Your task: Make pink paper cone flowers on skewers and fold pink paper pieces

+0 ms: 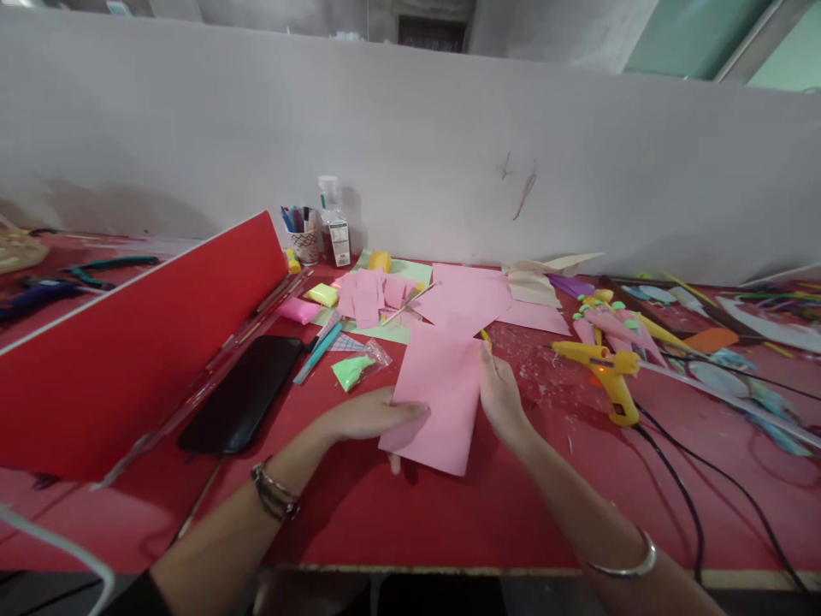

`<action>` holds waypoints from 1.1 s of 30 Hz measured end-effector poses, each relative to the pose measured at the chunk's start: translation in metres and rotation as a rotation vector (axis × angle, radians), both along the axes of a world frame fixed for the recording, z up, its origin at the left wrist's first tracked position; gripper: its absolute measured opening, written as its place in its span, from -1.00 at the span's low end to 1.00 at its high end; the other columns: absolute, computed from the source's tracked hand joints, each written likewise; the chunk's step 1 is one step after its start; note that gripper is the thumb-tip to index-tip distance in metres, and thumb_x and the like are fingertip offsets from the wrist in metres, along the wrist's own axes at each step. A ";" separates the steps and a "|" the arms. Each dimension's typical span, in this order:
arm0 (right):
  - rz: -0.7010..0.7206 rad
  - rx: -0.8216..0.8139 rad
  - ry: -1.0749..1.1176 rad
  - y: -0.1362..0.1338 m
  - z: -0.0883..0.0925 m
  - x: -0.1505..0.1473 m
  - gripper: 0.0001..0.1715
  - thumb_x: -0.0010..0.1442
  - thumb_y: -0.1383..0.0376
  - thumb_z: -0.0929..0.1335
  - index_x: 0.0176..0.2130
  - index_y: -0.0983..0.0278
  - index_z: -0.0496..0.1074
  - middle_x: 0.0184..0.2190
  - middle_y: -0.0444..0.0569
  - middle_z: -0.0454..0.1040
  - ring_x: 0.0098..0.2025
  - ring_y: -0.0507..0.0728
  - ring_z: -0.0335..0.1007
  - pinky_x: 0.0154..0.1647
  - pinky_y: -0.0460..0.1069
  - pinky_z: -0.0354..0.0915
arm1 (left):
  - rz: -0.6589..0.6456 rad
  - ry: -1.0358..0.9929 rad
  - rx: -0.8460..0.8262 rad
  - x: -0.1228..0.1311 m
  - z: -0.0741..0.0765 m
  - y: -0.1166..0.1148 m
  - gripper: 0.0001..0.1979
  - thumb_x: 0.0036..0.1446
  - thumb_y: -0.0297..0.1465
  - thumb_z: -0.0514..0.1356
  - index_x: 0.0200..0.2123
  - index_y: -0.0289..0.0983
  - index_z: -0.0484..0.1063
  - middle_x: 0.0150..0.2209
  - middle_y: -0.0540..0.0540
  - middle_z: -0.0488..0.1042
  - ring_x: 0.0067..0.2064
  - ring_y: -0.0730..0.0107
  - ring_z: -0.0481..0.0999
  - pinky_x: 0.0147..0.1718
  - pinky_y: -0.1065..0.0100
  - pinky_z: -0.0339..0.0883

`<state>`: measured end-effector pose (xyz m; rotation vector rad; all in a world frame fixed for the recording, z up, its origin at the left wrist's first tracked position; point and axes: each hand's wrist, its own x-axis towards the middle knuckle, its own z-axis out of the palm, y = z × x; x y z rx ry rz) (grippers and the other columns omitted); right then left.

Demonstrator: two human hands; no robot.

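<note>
Rightward of pink sheet [446,400], glue gun [611,373]

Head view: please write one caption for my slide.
Left hand and right hand hold a pink sheet at a red table, glue gun lying to the right.

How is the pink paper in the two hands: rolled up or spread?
Spread: the pink paper shows one broad, nearly flat face between the left hand and right hand. Whether it is folded double, I cannot tell.

I get one view (head-worn): near, above and behind the left grip [367,414] and right grip [504,393], facing forward and down across the surface [449,526] to the wall [410,154] beyond.
</note>
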<state>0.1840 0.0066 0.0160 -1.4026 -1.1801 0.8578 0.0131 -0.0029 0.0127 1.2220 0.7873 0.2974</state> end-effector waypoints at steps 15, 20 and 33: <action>0.105 -0.005 -0.038 -0.001 0.001 -0.001 -0.47 -0.13 -0.14 0.23 -0.74 0.22 0.15 -0.76 -0.19 0.15 -0.63 0.01 0.07 -0.59 -0.06 0.06 | 0.155 0.037 0.104 -0.002 0.010 -0.002 -0.72 0.04 -0.21 0.07 -0.48 -0.34 0.30 -0.68 0.00 0.40 -0.72 0.55 0.32 -0.67 0.48 0.15; 0.188 0.008 -0.022 0.000 -0.004 0.000 -0.44 -0.08 -0.16 0.17 -0.59 0.27 0.29 -0.58 -0.09 0.36 -0.45 0.07 0.25 -0.39 -0.04 0.18 | 0.166 0.076 0.180 -0.002 0.004 0.001 -0.64 0.05 -0.17 0.03 -0.61 -0.33 0.26 -0.83 0.07 0.24 -0.76 0.59 0.21 -0.71 0.49 0.06; 0.210 -0.050 -0.196 0.001 -0.004 0.000 -0.32 -0.18 -0.30 0.08 -0.68 0.24 0.14 -0.67 -0.08 0.26 -0.53 0.07 0.19 -0.51 -0.02 0.19 | 0.256 0.087 0.203 0.000 0.003 0.002 -0.68 0.01 -0.21 0.08 -0.63 -0.32 0.26 -0.80 0.07 0.25 -0.74 0.57 0.22 -0.70 0.48 0.10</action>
